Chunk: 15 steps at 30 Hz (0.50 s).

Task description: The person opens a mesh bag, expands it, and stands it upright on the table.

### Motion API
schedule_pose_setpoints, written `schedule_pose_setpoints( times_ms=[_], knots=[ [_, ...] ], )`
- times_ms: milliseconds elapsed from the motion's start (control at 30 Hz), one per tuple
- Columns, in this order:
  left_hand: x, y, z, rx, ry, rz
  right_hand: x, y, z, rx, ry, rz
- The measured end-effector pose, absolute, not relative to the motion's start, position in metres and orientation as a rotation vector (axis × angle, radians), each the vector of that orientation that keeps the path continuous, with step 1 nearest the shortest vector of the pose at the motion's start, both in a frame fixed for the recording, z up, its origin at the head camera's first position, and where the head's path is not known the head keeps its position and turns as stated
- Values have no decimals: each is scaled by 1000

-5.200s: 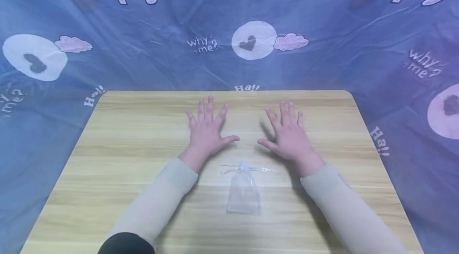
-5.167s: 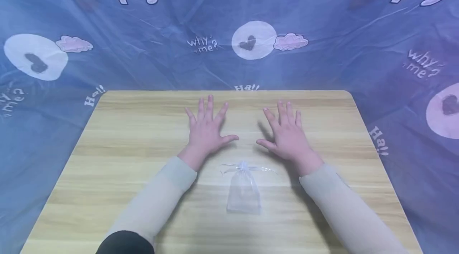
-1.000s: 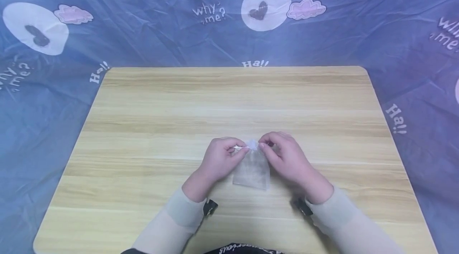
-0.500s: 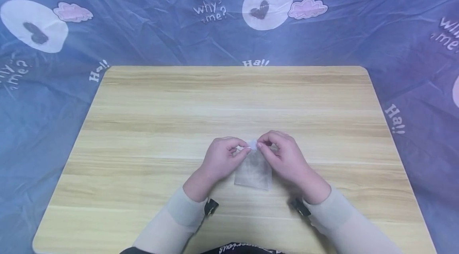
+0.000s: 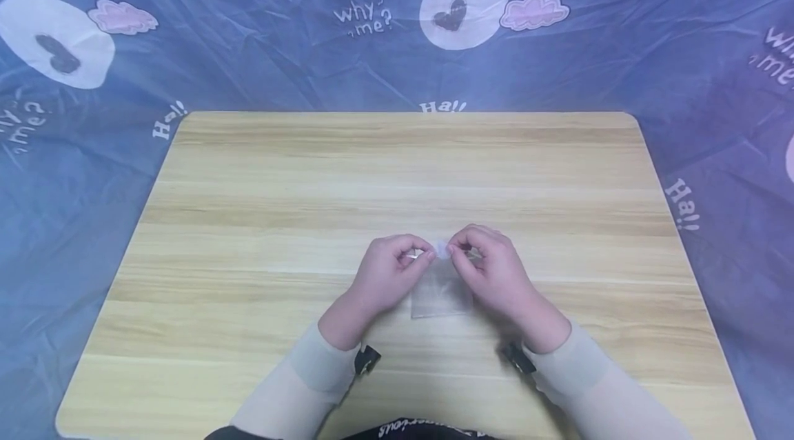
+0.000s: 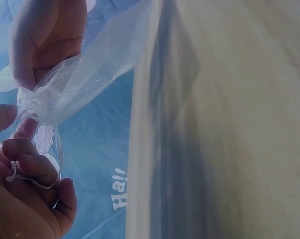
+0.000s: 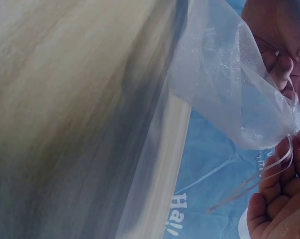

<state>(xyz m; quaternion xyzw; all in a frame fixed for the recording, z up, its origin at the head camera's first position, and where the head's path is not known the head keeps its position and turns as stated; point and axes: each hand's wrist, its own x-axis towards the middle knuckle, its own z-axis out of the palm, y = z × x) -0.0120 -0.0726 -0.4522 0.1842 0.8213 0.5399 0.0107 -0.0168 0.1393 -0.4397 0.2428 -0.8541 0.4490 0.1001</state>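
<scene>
A sheer white organza drawstring bag (image 5: 442, 295) hangs from its gathered neck between my hands near the middle of the table. My left hand (image 5: 391, 271) pinches the left side of the neck between thumb and forefinger. On the opposite side, my right hand (image 5: 494, 271) pinches it the same way, fingertips close to the left ones. In the left wrist view the bag (image 6: 97, 69) slants up off the table, with a thin ribbon (image 6: 60, 149) looping by the left fingers. Ribbon ends (image 7: 239, 186) trail past the right fingers in the right wrist view. Nothing shows inside the bag.
The light wood-grain table (image 5: 248, 219) spreads around both hands. Behind and beside it hangs a blue printed cloth (image 5: 279, 33). A black wrist device (image 5: 367, 360) sits at the left cuff and another (image 5: 518, 358) at the right.
Several seconds ago both hands lay spread on the table beyond the flat bag. They now pinch its neck. Over the last second, the bag's lower end has shifted slightly right.
</scene>
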Motion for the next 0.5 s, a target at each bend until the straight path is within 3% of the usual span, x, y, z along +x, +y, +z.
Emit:
schedule_pose_setpoints(
  times_ms=[500],
  knots=[
    [-13, -72, -450, 665, 2681, 1689, -17, 136, -440, 703, -2512, 1364]
  ],
)
